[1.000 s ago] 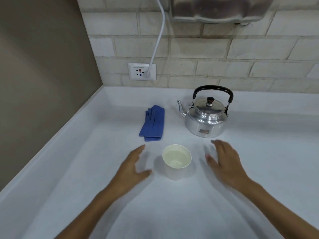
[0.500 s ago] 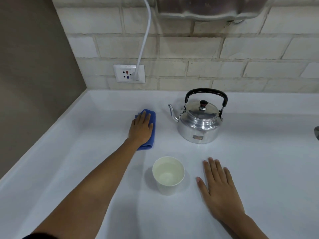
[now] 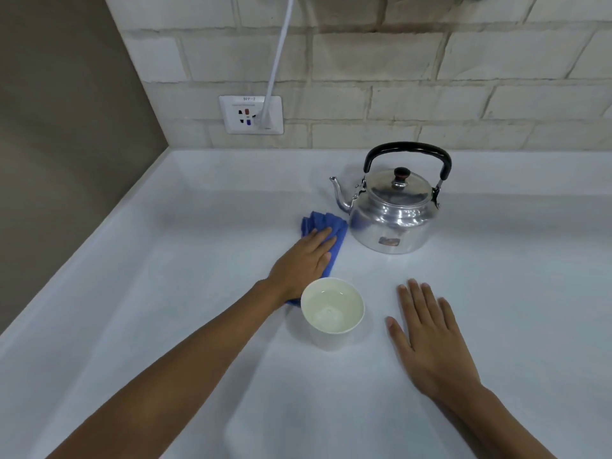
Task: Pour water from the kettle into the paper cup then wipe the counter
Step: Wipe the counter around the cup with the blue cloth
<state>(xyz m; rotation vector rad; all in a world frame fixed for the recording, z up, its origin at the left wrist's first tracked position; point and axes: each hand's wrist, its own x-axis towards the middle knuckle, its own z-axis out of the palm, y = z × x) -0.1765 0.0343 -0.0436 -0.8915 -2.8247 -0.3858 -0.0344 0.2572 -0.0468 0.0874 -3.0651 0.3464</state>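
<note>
On the white counter: two bare hands at work in a tiled corner
Pouring: judged done; paper cup [image 3: 332, 312] upright, pale water inside; kettle [image 3: 394, 208] set down behind it, lid on, handle raised
Wiping: judged just begun; most of the counter [image 3: 165, 293] left to cover
Left hand [image 3: 303, 261]: pressed flat, fingers together, on the blue cloth [image 3: 326, 228]; not curled round it
Right hand [image 3: 427, 329]: empty, spread palm-down on the counter, right of the cup and apart from it
Cloth position: between cup and kettle, just beside both; near end hidden behind wrist and cup rim
Cloth long axis: from near-left by the cup to far-right toward the kettle's base; bunched far end showing past the fingertips
Kettle spout: aimed left, above the cloth's far end
Backdrop: wall socket [image 3: 250, 114] with white cable [image 3: 278, 58] plugged in
</note>
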